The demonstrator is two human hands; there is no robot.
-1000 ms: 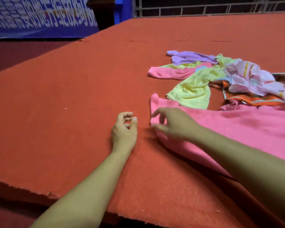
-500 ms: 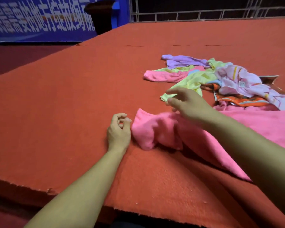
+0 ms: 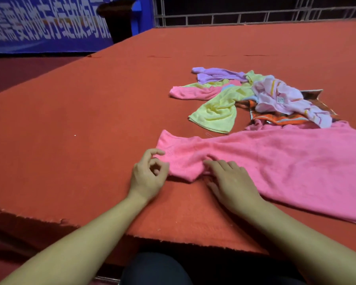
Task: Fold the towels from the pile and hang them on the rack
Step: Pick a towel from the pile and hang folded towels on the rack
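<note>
Working at the left end of the big pink towel, lying spread across the red table close to the near edge. Stretching away to the right, long axis running left to right and slightly toward the far side, right end passing out of view. Bunching into a ridge at the left end instead of lying flat, with the near-left corner folded under itself.

Left hand resting beside that left edge, fingers curled, fingertips touching or lightly pinching the towel's rim; hard telling from here whether cloth is actually being caught. Right hand lying palm-down on the near edge just to the right of the bunched corner, fingers fairly straight and pressing the cloth flat rather than gripping it.

Judging the step as flattening and squaring this end before a first fold. Both hands sitting at the left end, so nearly all of the towel is lying rightward of the grip; the right hand being the nearer one for sliding out along the near edge, the left for anchoring the corner.

Remaining pile waiting beyond, on the far side of the pink towel: purple, yellow, pink, striped pieces heaped together, its nearest pieces touching the towel's far edge. No rack showing in view.
</note>
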